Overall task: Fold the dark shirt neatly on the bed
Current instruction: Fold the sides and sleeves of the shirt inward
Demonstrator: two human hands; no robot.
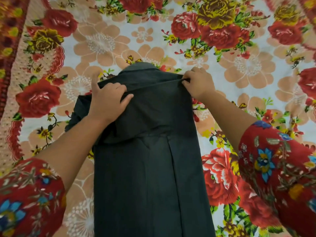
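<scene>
Across the dark shirt, left hand and right hand grip opposite ends of its upper fold.

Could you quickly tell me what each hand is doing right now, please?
Left hand: closed, gripping the shirt at its folded edge.
Right hand: closed, pinching the same edge.
</scene>
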